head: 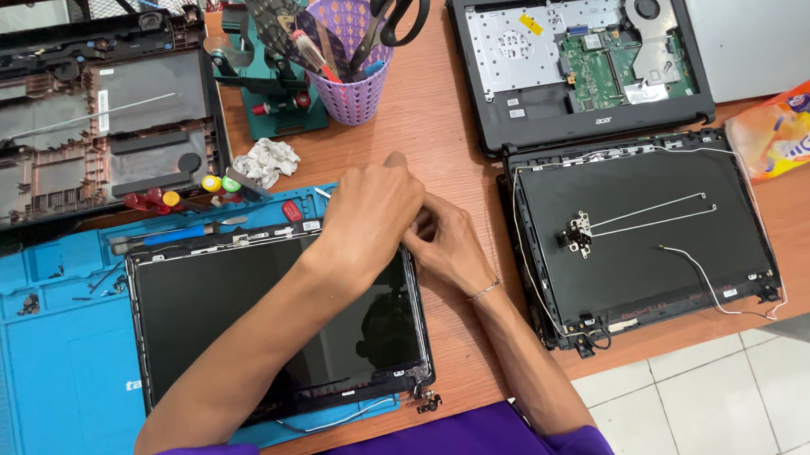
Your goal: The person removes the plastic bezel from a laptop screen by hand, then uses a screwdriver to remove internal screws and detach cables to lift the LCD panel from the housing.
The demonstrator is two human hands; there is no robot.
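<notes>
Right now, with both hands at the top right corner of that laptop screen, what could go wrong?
The left hand and right hand crowd one corner of the laptop screen panel; prying there might crack the glass. A thin white cable trails loose along the panel's lower edge and could snag. Small screws lie loose on the blue mat and may roll off or get lost.

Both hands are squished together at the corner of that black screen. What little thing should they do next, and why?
Probably ease that upper right corner free. The left hand and right hand meet at the edge of the glossy black laptop screen panel, which lies on the blue work mat with its hinges bare.
</notes>
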